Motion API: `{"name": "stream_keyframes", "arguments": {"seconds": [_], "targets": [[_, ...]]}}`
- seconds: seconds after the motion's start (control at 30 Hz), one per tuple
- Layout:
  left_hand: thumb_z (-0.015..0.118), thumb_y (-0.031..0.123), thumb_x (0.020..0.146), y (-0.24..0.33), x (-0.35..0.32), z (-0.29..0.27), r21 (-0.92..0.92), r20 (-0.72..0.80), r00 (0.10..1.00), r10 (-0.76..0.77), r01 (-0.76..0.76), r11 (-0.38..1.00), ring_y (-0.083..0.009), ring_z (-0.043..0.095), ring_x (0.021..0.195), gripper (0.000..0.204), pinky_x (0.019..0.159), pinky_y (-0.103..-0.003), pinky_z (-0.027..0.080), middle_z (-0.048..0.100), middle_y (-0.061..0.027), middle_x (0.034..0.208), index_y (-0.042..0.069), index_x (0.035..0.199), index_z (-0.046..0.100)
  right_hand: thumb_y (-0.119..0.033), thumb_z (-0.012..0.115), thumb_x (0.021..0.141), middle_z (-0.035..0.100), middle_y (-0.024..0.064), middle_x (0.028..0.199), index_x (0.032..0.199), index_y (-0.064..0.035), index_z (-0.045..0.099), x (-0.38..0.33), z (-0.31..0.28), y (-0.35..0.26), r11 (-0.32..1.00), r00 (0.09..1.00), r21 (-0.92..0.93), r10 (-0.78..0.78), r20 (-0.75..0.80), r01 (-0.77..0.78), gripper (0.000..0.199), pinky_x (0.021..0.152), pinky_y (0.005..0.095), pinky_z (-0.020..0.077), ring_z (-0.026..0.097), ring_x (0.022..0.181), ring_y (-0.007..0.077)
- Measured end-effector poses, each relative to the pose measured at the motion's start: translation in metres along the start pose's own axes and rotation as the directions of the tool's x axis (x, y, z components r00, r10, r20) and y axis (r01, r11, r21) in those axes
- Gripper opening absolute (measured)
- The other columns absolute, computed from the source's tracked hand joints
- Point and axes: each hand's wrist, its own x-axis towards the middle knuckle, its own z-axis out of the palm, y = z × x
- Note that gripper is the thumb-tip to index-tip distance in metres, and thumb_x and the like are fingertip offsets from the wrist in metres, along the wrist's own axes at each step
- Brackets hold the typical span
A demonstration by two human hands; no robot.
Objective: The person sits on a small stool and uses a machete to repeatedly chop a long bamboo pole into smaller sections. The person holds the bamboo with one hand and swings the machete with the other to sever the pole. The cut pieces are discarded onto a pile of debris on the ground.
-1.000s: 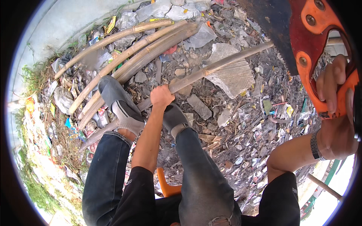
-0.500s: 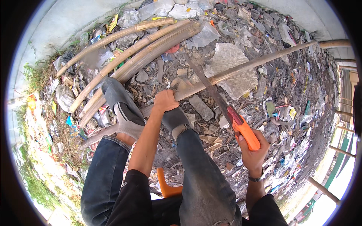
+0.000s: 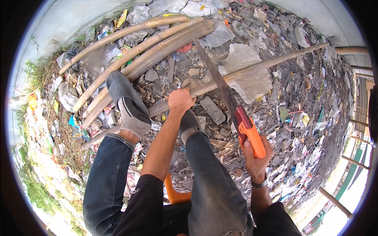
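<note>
Head view, from the left: a pale wall (image 3: 39,37) curves round the side and top of a rough patch of ground, with weeds (image 3: 36,80) at its foot. Litter, soil and broken stones cover the ground, and loose poles (image 3: 173,45) lie across it at upper left. Beside them is the person's left shoe (image 3: 123,89). A long pole (image 3: 204,87) runs from near that foot up to the right, over a ribbed slab (image 3: 254,87). The left hand (image 3: 181,99) is closed round this pole, just above the right shoe (image 3: 189,121). Right of that, a saw (image 3: 228,100) has its blade across the pole — whether the teeth touch it, I cannot tell. The right hand (image 3: 258,157) is wrapped round the saw's orange handle (image 3: 255,141). Far right — posts (image 3: 334,201) along a bright, open edge.
</note>
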Motion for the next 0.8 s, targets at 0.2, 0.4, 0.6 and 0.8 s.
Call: {"name": "stream_keyframes", "arguments": {"seconds": [0.2,0.4,0.6,0.8], "targets": [[0.079,0.039,0.073,-0.012,0.017,-0.012,-0.018,0.069,0.997,0.024,-0.023,1.000,-0.0365,0.074,0.099,0.056,0.092,-0.046,0.059,0.076,-0.0208,0.105,0.009,0.120,0.073,-0.010,0.066,0.098,0.057,0.0013,0.066,0.098,-0.0003,0.054,-0.008,0.015,-0.009,0.987,0.996,0.145,0.066,0.052,-0.073,0.015,0.048,0.0214,0.0422,0.054,0.052,0.0067],[0.074,0.033,0.066,-0.024,0.039,-0.030,-0.220,0.169,0.969,0.183,-0.144,0.965,-0.0335,0.076,0.091,0.056,0.080,-0.044,0.060,0.075,-0.0259,0.101,-0.004,0.108,0.074,-0.004,0.068,0.094,0.061,0.0026,0.073,0.099,0.0031,0.058,-0.007,0.007,-0.005,0.969,0.996,0.233,0.071,0.046,-0.080,0.014,0.052,0.0225,0.0452,0.056,0.057,0.0054],[0.068,0.019,0.065,-0.027,0.047,-0.044,-0.389,0.478,0.869,0.125,0.082,0.918,-0.0340,0.071,0.069,0.083,0.066,-0.041,0.057,0.075,-0.0186,0.085,0.014,0.147,0.058,-0.004,0.069,0.093,0.063,0.0041,0.073,0.098,0.0029,0.057,-0.002,0.002,-0.006,0.975,0.998,0.214,0.053,0.032,-0.059,0.014,0.053,0.0230,0.0471,0.058,0.058,0.0064],[0.075,0.031,0.070,-0.023,0.025,-0.016,-0.107,-0.049,0.985,0.168,-0.172,0.979,-0.0366,0.075,0.083,0.051,0.080,-0.045,0.061,0.076,-0.0226,0.092,-0.002,0.109,0.073,-0.002,0.067,0.095,0.067,0.0071,0.077,0.098,0.0030,0.056,-0.004,0.011,0.002,0.987,0.999,0.154,-0.043,0.023,0.039,0.012,0.057,0.0234,0.0497,0.062,0.061,0.0091]]}}
